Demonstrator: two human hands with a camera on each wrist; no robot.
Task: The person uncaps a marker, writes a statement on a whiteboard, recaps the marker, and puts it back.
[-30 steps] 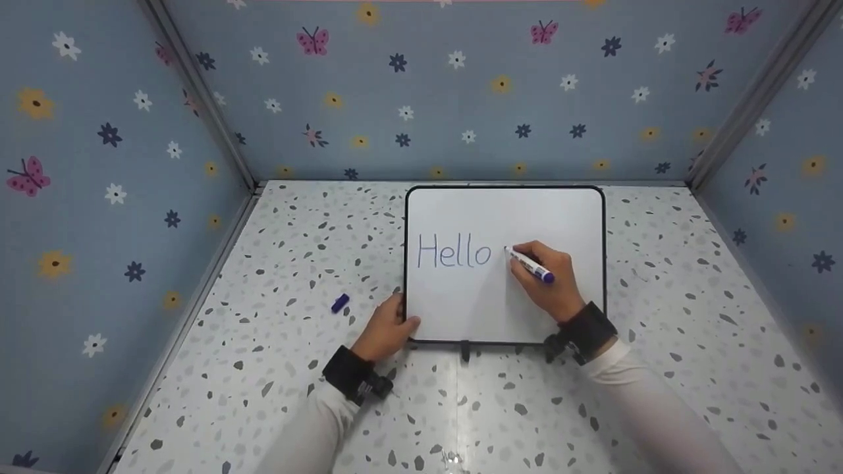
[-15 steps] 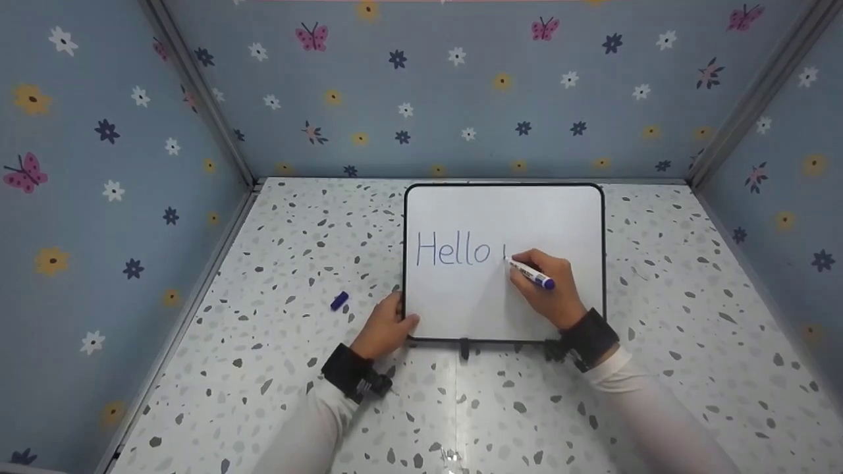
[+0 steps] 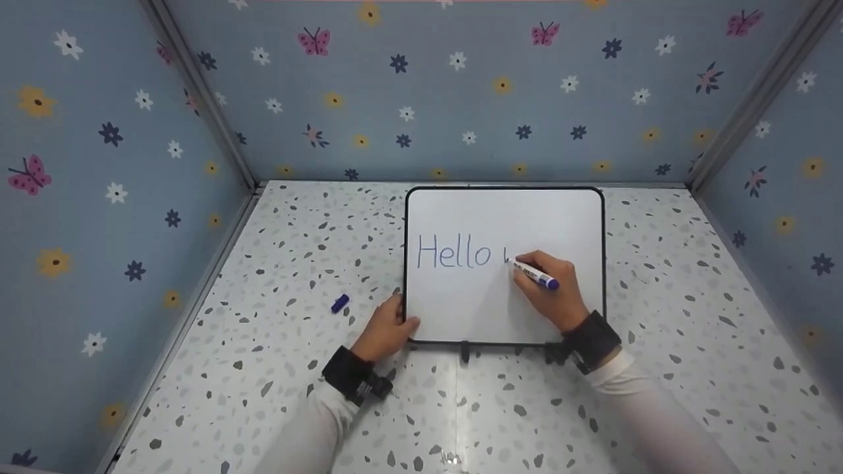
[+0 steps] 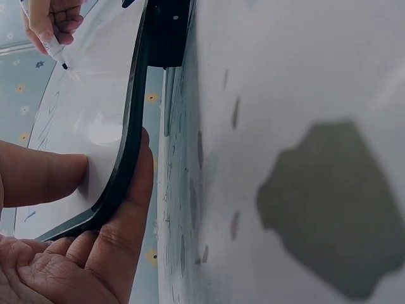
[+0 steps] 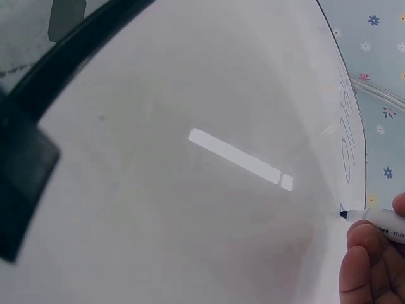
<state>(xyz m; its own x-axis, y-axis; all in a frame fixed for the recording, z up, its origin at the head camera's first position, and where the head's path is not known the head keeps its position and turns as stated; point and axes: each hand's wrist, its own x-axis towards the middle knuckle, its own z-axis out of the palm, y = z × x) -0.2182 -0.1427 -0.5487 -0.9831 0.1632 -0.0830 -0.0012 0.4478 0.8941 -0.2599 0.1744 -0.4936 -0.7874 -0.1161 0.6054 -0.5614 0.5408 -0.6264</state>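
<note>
A black-framed whiteboard (image 3: 454, 303) stands on the speckled table, with "Hello" (image 3: 454, 251) written on it in blue and a short new stroke to the right. My right hand (image 3: 550, 289) pinches a white marker with a purple end (image 3: 537, 274), its dark tip (image 5: 343, 215) at the board surface. At the board's lower left corner, my left hand (image 3: 385, 329) grips the frame, thumb (image 4: 50, 177) on the front face and fingers behind the edge (image 4: 123, 234). A purple marker cap (image 3: 340, 303) lies on the table left of the board.
The speckled table (image 3: 263, 368) meets a flower-patterned back wall (image 3: 428, 85) just behind the board. Patterned side panels (image 3: 85, 230) rise at left and right. A small black foot (image 3: 465, 351) juts from the board's lower edge.
The marker tip has moved down and then slightly right, leaving a short blue stroke after "Hello". My left hand keeps its grip on the board's corner.
</note>
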